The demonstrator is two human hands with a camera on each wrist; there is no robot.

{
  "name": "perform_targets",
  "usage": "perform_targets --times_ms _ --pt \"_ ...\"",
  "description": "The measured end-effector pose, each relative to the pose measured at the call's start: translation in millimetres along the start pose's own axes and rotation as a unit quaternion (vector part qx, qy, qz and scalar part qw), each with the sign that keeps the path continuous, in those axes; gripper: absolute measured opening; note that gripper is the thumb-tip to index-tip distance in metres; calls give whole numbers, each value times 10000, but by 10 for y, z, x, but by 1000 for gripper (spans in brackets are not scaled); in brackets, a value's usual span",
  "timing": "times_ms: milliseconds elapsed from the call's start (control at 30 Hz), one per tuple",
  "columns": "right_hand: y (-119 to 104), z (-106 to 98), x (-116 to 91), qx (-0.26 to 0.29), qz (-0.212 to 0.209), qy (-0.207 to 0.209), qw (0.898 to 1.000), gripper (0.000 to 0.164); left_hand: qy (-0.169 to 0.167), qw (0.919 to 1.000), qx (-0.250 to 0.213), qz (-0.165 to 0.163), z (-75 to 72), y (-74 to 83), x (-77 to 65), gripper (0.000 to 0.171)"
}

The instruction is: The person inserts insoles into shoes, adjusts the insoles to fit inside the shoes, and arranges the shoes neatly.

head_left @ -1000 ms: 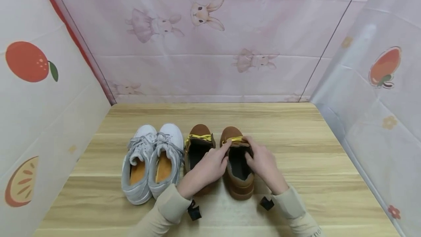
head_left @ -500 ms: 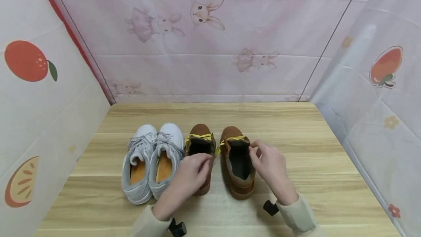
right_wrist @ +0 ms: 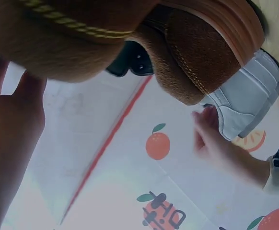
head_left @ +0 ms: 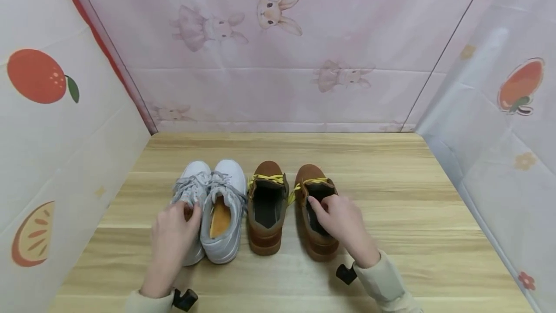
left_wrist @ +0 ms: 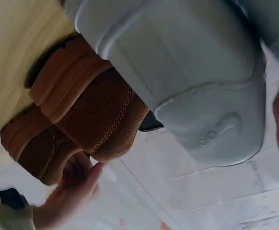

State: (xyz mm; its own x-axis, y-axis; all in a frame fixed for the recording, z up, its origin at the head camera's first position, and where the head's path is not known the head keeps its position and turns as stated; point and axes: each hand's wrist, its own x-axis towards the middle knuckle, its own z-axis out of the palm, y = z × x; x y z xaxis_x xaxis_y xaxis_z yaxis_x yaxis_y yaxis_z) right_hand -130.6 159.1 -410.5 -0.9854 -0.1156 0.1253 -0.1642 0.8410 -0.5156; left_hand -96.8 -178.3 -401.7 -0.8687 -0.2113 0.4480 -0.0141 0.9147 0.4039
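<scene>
Left of centre in the head view, my left hand (head_left: 173, 228) reaches over the opening of the left white sneaker (head_left: 193, 173). Its fingertips are at the sneaker's tongue, and the hand looks slightly blurred. The other white sneaker (head_left: 223, 240) stands close beside it, its orange insole showing. My right hand (head_left: 345, 219) is over the opening of the right brown shoe (head_left: 319, 245), thumb pointing into it and fingers bent loosely. That shoe has yellow laces. Between the pairs stands the left brown shoe (head_left: 266, 240), untouched. What the hidden fingertips touch is unclear.
All the shoes stand on a wood-grain table (head_left: 412, 235), toes pointing away from me. A pink rabbit-print sheet (head_left: 278, 95) hangs behind the table, and fruit-print sheets (head_left: 39, 158) line both sides. A black wrist mount (head_left: 186, 299) sits at my left cuff.
My left hand has left the brown shoes and moved left to the white sneaker. My right hand has shifted slightly left, from the right brown shoe's collar to above its opening.
</scene>
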Motion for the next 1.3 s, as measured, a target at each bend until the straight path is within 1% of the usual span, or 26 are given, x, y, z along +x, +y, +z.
perform_targets --times_ms 67,133,167,200,267,367,400,467,533,633,700,900,967,1067,1200,1300 --pt "-24 40 38 -6 130 -250 9996 58 -665 9975 -22 -259 3 -71 12 31" --pt "-48 78 80 -4 179 -484 9987 59 -1303 9906 -156 -395 24 -125 35 33" --pt "-60 95 100 0 176 -629 9979 59 -1566 9864 -234 -438 38 -146 50 34" --pt "-71 112 119 9 176 -777 9968 57 -1767 9827 -329 -456 50 -164 65 35" --pt "-87 145 148 -23 205 -1066 9941 52 -2019 9773 -451 -447 72 -190 94 36" --pt "-80 204 157 75 138 -1336 9909 36 -2210 9732 -494 -396 107 -219 107 41" --pt "-75 224 154 130 142 -1369 9904 30 -2260 9721 -507 -374 115 -223 104 43" --pt "-65 265 152 279 117 -1353 9903 20 -2381 9692 -509 -369 135 -234 93 47" --pt "-74 307 163 457 85 -1314 9902 14 -2449 9673 -515 -403 142 -239 81 51" --pt "-113 357 212 607 78 -1252 9902 14 -2570 9641 -461 -477 139 -246 78 55" --pt "-145 390 250 717 127 -1261 9893 15 -2600 9634 -395 -518 135 -250 79 58" --pt "-228 470 345 828 302 -1256 9882 20 -2472 9670 -209 -579 133 -252 89 64" --pt "-255 493 368 847 310 -1231 9883 22 -2518 9658 -129 -602 134 -256 92 62" --pt "-299 509 392 879 385 -1185 9883 26 -2779 9587 9 -607 140 -252 109 59" --pt "-368 515 409 918 512 -1104 9883 31 -3294 9418 226 -631 148 -239 147 58" --pt "-413 526 407 893 488 -1087 9889 32 -3591 9303 324 -675 146 -234 176 63"
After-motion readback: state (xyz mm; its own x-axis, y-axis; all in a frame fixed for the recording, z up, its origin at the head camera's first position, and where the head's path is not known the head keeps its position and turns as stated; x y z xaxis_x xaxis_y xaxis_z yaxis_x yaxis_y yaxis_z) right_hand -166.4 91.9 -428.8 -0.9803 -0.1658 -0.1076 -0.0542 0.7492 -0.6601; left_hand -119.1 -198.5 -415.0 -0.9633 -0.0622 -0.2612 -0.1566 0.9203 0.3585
